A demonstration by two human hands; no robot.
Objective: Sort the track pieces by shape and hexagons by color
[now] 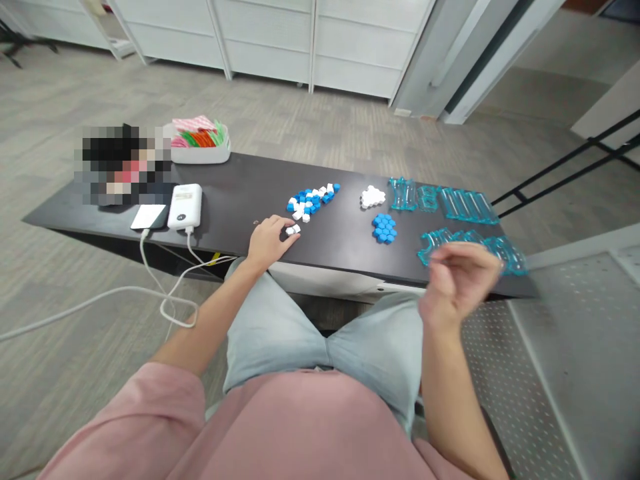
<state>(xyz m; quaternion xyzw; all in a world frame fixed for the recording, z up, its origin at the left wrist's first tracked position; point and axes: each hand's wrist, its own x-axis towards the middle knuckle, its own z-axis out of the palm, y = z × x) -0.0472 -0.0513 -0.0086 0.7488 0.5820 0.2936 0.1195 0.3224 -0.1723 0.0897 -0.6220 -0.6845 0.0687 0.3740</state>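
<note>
My left hand (269, 243) rests at the near edge of the dark table, its thumb and index finger around a small group of white hexagonal blocks (293, 230). Just beyond it lies a loose pile of mixed blue and white blocks (310, 201). Over the right end of the table my right hand (459, 283) is raised, fingers curled toward the thumb; whatever is between them, if anything, is hidden. A flat cluster of blue hexagonal blocks (385, 229) and a heap of white blocks (373, 197) lie between both hands. Teal transparent plastic frame parts (469, 205) sit near the right hand.
On the left stand a white power bank (185, 207) with cables, a dark phone-like device (150, 217), a blurred-out item (123, 167) and a white basket (200, 155) of colourful things. A perforated grey panel (515, 373) adjoins the table's right end.
</note>
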